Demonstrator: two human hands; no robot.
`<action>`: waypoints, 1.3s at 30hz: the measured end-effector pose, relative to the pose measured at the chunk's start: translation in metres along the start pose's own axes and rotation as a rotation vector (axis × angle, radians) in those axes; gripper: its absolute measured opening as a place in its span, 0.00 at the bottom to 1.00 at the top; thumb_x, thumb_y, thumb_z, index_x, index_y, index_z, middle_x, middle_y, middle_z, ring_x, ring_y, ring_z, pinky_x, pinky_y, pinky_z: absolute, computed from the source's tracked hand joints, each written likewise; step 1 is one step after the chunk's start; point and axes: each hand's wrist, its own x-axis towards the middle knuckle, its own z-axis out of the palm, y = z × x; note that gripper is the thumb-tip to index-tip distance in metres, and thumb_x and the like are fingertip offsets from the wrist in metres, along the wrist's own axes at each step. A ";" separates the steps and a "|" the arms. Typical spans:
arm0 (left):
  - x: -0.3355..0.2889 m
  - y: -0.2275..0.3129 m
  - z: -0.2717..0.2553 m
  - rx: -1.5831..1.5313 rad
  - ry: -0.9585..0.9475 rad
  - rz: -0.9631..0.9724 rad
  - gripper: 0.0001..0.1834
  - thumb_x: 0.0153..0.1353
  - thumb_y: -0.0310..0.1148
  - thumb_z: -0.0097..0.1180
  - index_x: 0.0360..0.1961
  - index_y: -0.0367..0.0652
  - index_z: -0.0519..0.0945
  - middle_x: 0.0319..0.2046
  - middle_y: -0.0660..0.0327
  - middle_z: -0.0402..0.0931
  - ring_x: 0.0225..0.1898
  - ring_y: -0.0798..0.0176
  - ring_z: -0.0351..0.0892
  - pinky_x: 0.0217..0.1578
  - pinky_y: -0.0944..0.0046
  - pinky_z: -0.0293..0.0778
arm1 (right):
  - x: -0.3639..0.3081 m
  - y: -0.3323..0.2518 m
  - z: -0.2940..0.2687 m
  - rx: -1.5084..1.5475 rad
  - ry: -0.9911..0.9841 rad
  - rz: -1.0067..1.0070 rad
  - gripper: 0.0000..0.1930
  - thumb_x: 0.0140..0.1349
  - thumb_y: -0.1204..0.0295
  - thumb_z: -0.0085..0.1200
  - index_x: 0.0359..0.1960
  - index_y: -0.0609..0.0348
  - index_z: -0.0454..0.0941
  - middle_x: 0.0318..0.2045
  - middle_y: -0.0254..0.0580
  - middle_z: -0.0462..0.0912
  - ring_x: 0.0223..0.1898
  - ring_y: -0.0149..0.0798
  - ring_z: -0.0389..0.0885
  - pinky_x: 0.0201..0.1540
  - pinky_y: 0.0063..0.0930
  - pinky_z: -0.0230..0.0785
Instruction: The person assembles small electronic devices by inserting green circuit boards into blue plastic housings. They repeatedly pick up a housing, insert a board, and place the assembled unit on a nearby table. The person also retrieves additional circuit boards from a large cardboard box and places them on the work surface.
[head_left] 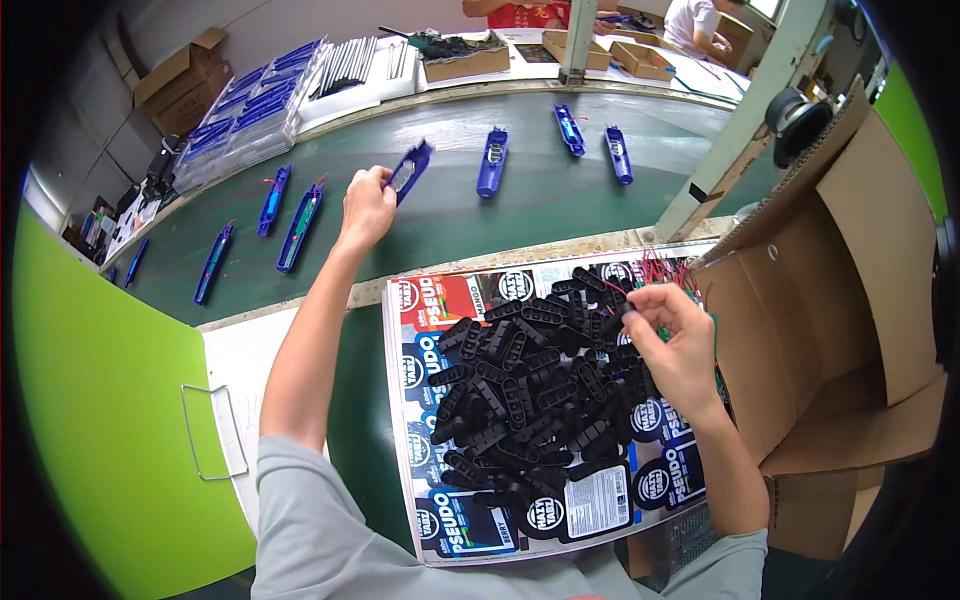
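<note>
My left hand (370,207), stretched out over the green belt, grips a blue plastic half-shell (411,170) by its near end. My right hand (677,345) is above the right side of a heap of black ribbed plastic pieces (520,385). Its thumb and fingers are pinched on a small black part (625,308) with a red wire by it; the fingers partly cover it. Under the heap lies a printed sheet (420,470) in blue, black and red. Red wires (665,270) and green circuit boards are bunched beside my right hand, partly hidden by it.
Several blue shells lie on the green belt (390,250), some with boards inside, such as this shell (300,228). An open cardboard box (800,300) stands right, beside a metal post (735,130). A green panel (110,400) borders the left. Stacked trays (250,110) and two people are beyond.
</note>
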 end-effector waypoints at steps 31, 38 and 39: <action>-0.194 0.217 -0.005 -0.779 -0.257 0.282 0.09 0.66 0.24 0.61 0.46 0.32 0.82 0.34 0.65 0.81 0.34 0.74 0.78 0.35 0.71 0.73 | 0.005 -0.025 -0.045 0.043 0.161 -0.135 0.26 0.50 0.70 0.74 0.48 0.64 0.75 0.36 0.40 0.75 0.35 0.35 0.76 0.40 0.30 0.72; -0.186 0.185 -0.015 -0.940 -0.374 0.031 0.10 0.70 0.31 0.58 0.47 0.36 0.78 0.33 0.66 0.79 0.30 0.77 0.77 0.29 0.76 0.72 | -0.005 0.026 -0.077 -0.526 0.063 -0.026 0.09 0.59 0.70 0.64 0.36 0.63 0.83 0.27 0.48 0.84 0.28 0.43 0.84 0.35 0.37 0.75; -0.188 0.183 -0.015 -0.950 -0.373 0.019 0.10 0.70 0.30 0.58 0.47 0.35 0.79 0.33 0.65 0.80 0.31 0.77 0.77 0.30 0.75 0.72 | -0.007 0.032 -0.074 -0.568 0.037 0.002 0.09 0.59 0.70 0.63 0.36 0.63 0.83 0.27 0.49 0.84 0.29 0.43 0.85 0.35 0.38 0.75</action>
